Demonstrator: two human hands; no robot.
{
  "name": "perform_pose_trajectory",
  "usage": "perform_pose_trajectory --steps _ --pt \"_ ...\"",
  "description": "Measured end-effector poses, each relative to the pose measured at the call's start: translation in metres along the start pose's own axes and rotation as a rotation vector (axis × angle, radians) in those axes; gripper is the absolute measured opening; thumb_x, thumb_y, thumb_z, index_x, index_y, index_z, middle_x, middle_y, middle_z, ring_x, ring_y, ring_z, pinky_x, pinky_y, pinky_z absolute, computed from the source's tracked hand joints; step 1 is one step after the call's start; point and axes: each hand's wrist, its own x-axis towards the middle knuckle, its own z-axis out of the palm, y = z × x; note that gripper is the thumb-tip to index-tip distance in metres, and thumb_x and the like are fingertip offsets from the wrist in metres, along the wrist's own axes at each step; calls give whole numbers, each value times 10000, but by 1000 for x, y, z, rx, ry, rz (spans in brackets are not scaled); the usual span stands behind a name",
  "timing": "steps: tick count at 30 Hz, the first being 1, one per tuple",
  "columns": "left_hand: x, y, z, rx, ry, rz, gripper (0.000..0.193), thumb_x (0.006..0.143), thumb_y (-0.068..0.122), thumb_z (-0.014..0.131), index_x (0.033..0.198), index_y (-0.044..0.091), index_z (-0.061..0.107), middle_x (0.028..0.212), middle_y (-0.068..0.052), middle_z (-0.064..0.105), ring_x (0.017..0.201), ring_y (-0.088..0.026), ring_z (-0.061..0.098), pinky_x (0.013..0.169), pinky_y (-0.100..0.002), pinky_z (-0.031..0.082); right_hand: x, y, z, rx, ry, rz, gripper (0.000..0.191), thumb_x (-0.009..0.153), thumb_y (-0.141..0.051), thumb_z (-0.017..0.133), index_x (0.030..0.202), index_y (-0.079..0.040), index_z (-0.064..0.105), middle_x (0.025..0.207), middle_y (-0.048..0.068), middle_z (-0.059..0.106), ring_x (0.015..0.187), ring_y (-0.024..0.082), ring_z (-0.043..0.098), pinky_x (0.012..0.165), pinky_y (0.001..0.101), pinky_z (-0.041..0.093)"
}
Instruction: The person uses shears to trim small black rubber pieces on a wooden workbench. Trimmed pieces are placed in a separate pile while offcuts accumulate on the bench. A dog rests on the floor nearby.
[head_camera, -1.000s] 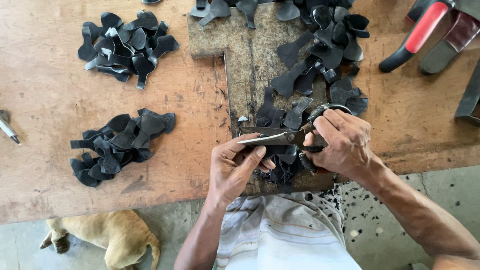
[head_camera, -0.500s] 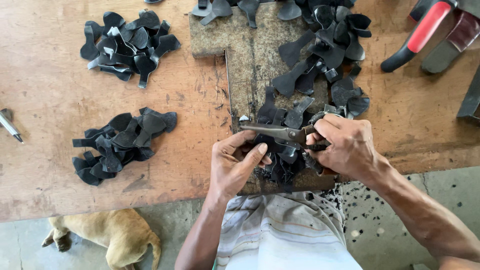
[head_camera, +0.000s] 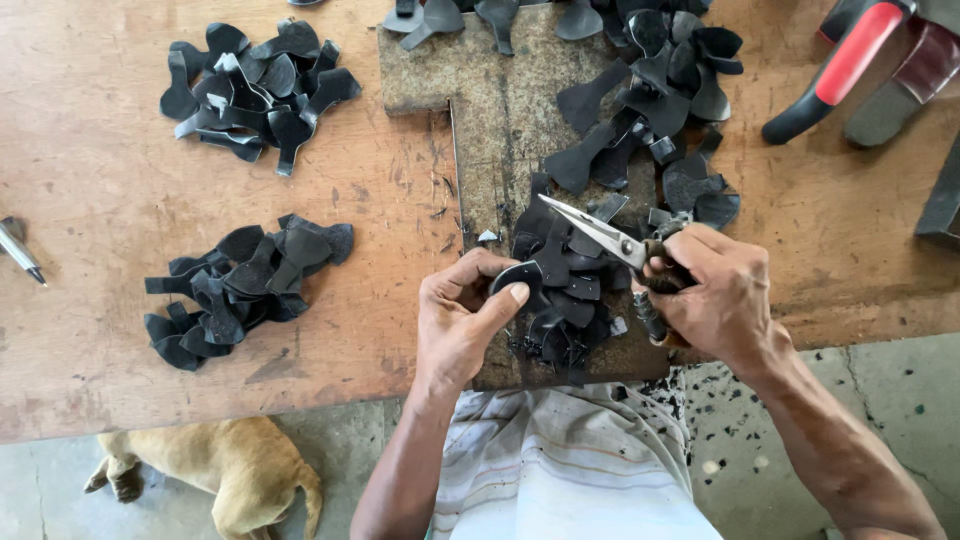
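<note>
Pinching a black leather piece (head_camera: 520, 275) between thumb and fingers, the left hand (head_camera: 460, 325) holds it low on the cutting board (head_camera: 500, 120). At three o'clock, the right hand (head_camera: 715, 295) clasps scissors (head_camera: 600, 232), blades apart, tips toward ten o'clock. Cut pieces (head_camera: 235, 290) lie piled at nine o'clock.

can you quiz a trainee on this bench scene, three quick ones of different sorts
1. True or false: the right hand holds the scissors.
2. Multiple choice: the black cut piece is pinched by A) the left hand, B) the right hand, C) neither.
3. Fill in: below the wooden table, on the floor at lower left, lies a tan ___.

Key:
1. True; the blades point up and left over the worn cutting board.
2. A.
3. Dog.
</note>
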Motion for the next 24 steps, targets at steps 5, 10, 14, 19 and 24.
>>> perform_pose_trajectory --steps 5,10,14,19,24 --pt "1 1 0 -148 -20 -39 116 989 33 675 1063 -56 688 966 -119 738 826 -146 723 771 -289 631 1 -13 -9 -119 55 -142 246 780 -118 784 872 -3 587 859 117 562 794 259 585 687 401 521" --pt "-3 4 9 -64 -40 -43 221 994 -2 643 1195 -83 689 952 -150 746 806 -161 725 744 -312 645 10 -25 -12 -165 91 -202 249 754 -123 788 860 -31 582 872 120 557 840 299 586 758 438 520" --pt "-7 7 11 -109 -64 -73 262 993 -16 636 1241 -88 678 963 -149 743 803 -162 716 719 -311 633 14 -31 -12 -154 102 -222 259 748 -141 789 844 -39 572 866 114 554 832 297 583 746 437 515" --pt "-8 8 12 -119 -81 -87 237 1004 -3 632 1218 -89 689 962 -144 730 813 -166 716 696 -319 637 17 -33 -14 -161 122 -280 255 809 -190 766 827 -44 558 855 110 548 829 290 583 748 430 518" --pt "-7 8 12 -123 -104 -72 216 1003 12 644 1187 -84 700 957 -148 727 821 -174 720 678 -322 637 19 -31 -12 -163 119 -297 233 831 -191 739 816 -49 555 833 101 555 790 268 583 717 409 518"
